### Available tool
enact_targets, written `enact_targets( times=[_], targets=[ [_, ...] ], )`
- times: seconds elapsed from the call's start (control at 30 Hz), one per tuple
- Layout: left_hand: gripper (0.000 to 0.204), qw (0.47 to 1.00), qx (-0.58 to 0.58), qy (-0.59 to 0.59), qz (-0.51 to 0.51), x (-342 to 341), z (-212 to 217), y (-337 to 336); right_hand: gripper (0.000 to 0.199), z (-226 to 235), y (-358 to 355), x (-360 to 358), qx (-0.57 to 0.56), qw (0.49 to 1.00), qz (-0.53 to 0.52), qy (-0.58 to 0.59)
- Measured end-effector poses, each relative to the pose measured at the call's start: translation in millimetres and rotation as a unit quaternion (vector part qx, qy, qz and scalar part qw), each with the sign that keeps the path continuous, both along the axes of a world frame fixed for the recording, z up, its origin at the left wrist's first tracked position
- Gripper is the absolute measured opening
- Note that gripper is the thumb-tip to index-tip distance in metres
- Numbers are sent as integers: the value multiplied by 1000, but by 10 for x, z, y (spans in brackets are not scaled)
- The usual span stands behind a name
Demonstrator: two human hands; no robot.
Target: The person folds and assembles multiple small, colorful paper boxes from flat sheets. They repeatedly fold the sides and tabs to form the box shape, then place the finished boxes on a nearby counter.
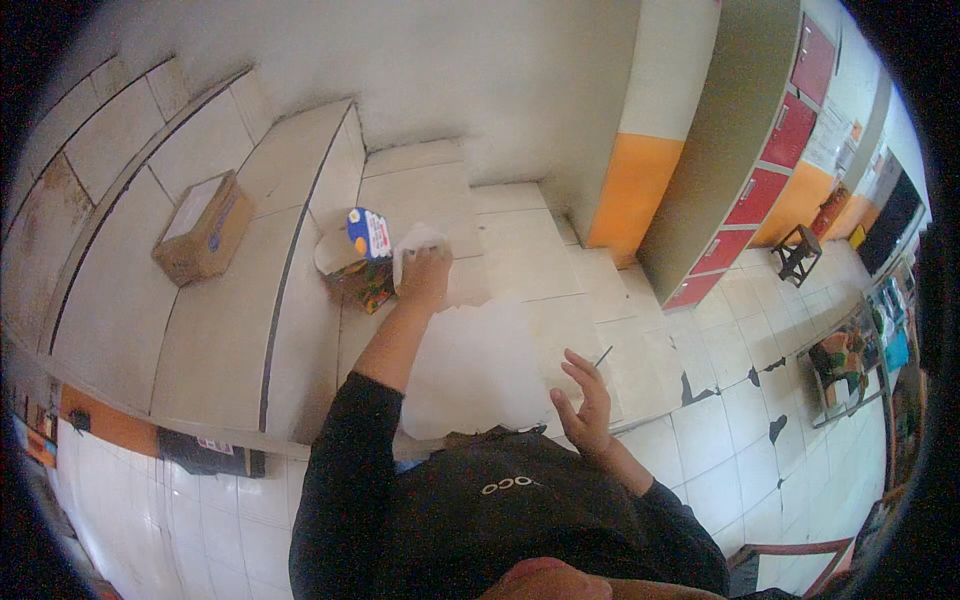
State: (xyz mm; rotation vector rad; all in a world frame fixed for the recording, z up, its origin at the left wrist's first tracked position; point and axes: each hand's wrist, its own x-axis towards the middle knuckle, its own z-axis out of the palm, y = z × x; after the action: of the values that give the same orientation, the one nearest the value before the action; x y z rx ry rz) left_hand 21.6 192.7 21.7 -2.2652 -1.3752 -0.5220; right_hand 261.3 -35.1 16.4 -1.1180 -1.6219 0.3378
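Observation:
My left hand [427,277] reaches out over the tiled counter, its fingers bent over a small white thing [410,243] whose kind I cannot make out. Just left of it stands a small open carton [372,290] with a colourful printed side. A blue, white and red packet [368,235] sticks up at this carton. My right hand [585,405] is raised near the counter's front, fingers apart. A thin dark stick [604,356], like a pen, shows by its fingertips; whether they touch it is unclear. Between my forearms a large white sheet [475,365] lies in front of my body.
A brown cardboard box [205,228] sits on the raised tiled ledge [225,320] at left. Beyond the counter's right side stands a tall locker with red doors [755,197], beside an orange and white pillar [635,190]. A dark stool [797,253] stands farther off.

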Motion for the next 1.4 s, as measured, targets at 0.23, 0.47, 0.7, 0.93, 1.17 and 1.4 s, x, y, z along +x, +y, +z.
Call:
enact_targets(
  times=[0.23,0.47,0.7,0.93,1.17,1.4],
  targets=[
    [42,959,-207,-175,-78,288,-535,-506,31,-97,107,76,-27,998,-42,40],
    [44,955,-263,-134,38,73,-694,-386,30,-87,169,2,-45,999,-10,12],
    [47,955,-200,-217,-20,71,-1035,-315,28,-169,175,73,-48,998,-30,-9],
    [54,944,-242,-224,-7,-232,-1110,-234,27,-322,365,-57,-23,999,10,32],
    [52,943,-247,-216,56,13,-1052,-160,25,-315,207,65,-4,999,-11,51],
    [48,931,-259,-253,46,-75,-1110,-168,26,-325,131,14,1,998,-21,59]
  ],
)
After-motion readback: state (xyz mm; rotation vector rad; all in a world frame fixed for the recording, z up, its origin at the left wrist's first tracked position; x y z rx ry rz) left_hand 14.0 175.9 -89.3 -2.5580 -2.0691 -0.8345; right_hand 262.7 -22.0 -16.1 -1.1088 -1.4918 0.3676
